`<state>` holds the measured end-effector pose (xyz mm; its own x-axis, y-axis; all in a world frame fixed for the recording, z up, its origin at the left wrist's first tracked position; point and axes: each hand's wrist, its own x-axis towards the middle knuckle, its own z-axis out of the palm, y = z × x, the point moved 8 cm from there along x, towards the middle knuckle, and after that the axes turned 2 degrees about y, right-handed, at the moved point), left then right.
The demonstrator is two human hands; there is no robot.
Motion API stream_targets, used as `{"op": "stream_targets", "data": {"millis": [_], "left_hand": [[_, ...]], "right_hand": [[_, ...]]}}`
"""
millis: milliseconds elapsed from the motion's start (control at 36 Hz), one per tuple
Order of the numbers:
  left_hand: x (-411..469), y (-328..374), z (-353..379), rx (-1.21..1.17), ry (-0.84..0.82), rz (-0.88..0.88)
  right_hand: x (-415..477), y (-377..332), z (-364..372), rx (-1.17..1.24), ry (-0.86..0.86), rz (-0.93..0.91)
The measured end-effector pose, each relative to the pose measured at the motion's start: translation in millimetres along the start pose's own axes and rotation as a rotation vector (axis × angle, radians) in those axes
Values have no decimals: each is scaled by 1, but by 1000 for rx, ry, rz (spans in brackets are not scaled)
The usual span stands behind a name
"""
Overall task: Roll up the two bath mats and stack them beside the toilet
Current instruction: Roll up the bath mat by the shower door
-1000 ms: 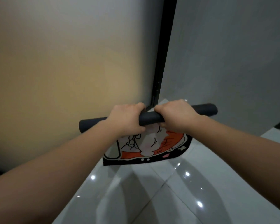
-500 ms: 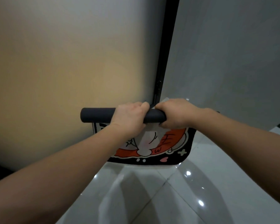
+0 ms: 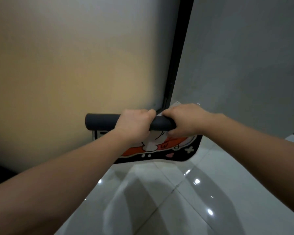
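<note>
A bath mat (image 3: 161,149) with a black border and an orange and white cartoon print hangs in the air in front of me. Its upper part is wound into a dark grey roll (image 3: 102,122) that lies level. My left hand (image 3: 134,125) grips the roll near its middle, and my right hand (image 3: 183,120) grips it just to the right, knuckles up. The loose lower end hangs down and its bottom edge reaches the white floor. My hands and forearms hide the roll's right end. A second mat and the toilet are out of view.
A frosted glass panel (image 3: 75,65) with a black frame post (image 3: 175,68) stands straight ahead on the left. A grey wall (image 3: 244,65) closes the right side. Glossy white floor tiles (image 3: 159,200) lie below my arms.
The roll has tilted from slanted to level and shifted left, so its right end is now behind my right hand. Less of the printed mat hangs loose.
</note>
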<state>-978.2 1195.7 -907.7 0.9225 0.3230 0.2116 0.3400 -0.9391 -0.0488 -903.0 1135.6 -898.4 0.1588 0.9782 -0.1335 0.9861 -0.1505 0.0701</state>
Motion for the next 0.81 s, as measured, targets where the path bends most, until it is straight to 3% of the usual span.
{"op": "stream_targets", "data": {"millis": [56,139,222,333,444,556,639,694,806], "left_hand": [[-2,5,-4,15,74,38],[-1,6,-5,-4,86,23],[4,4,-2,-61,35,10],[8,-7,18,-343,-271,-89],[2,-11,30,-496,-383,-135],[2,-11,20,-299,-251,-122],[1,-2,7,-14,-45,-33],[0,3,2,41,20,-4],[1,4,3,9,17,1]], "right_hand": [[-2,5,4,151,-116,36],[-2,8,5,275,-102,55],[-3,7,3,148,-19,29],[-9,-4,-6,-237,249,-117],[-14,-16,-7,-283,402,-224],[-7,-14,-4,-234,295,-137],[2,2,3,2,36,11],[3,8,10,205,-115,71],[2,12,12,250,-119,100]]}}
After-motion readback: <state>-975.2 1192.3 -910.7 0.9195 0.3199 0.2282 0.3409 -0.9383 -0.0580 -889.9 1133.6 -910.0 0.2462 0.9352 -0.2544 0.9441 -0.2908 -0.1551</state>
